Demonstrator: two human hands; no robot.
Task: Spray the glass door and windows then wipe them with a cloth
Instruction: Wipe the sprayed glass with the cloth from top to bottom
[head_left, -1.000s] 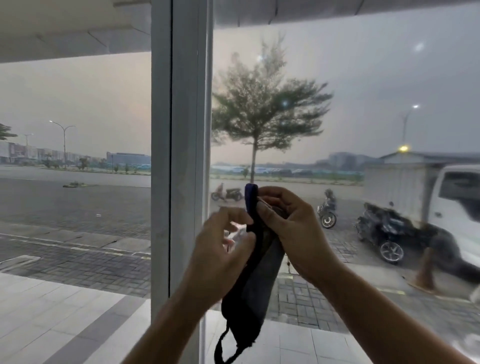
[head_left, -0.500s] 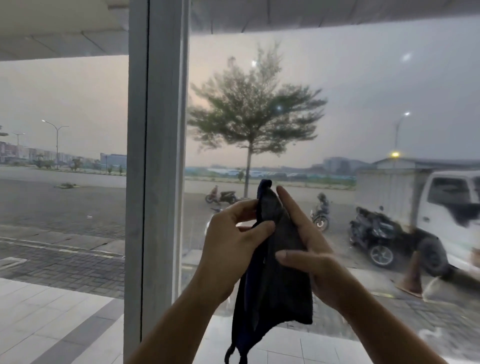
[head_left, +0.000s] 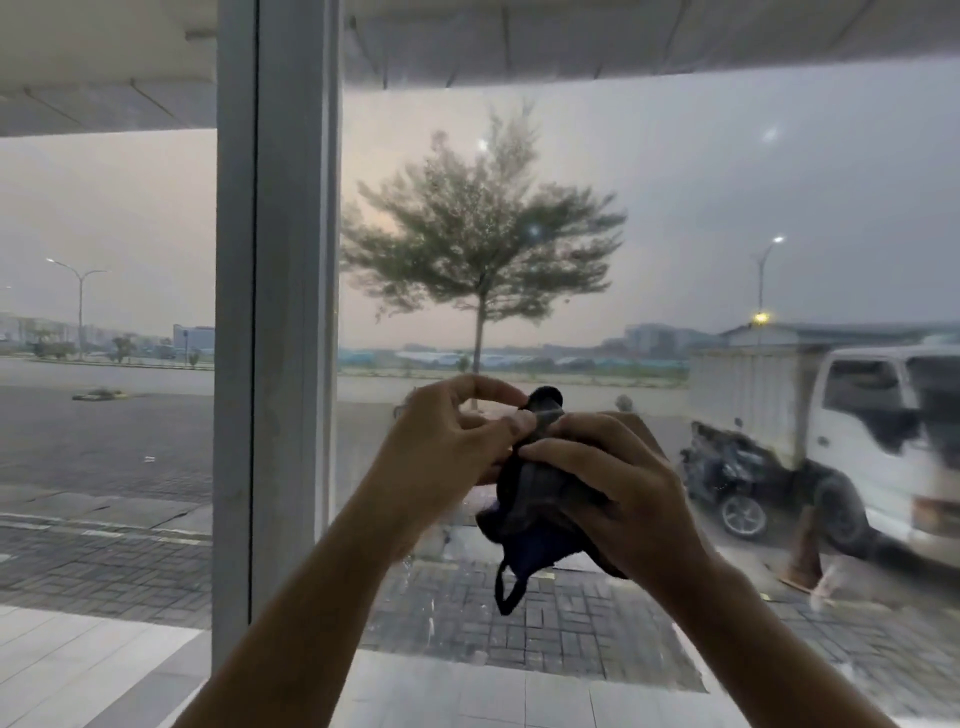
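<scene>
A dark cloth (head_left: 530, 509) is bunched between both my hands, raised at chest height in front of the right glass pane (head_left: 727, 218). My right hand (head_left: 618, 488) wraps over the bulk of the cloth. My left hand (head_left: 457, 441) pinches its upper edge with thumb and fingertips. A loop of the cloth dangles below. The pane behind looks hazy, with streaks and droplets low down. No spray bottle is in sight.
A wide grey metal frame post (head_left: 275, 332) stands just left of my hands, with a clearer left glass pane (head_left: 104, 260) beyond it. Outside are a tree, a white truck (head_left: 852, 441), a parked motorbike, a traffic cone and paving.
The cloth was hanging long between my hands; now it is gathered into a tighter bundle, with my right hand closed over it. The view has shifted, so the frame post sits further left.
</scene>
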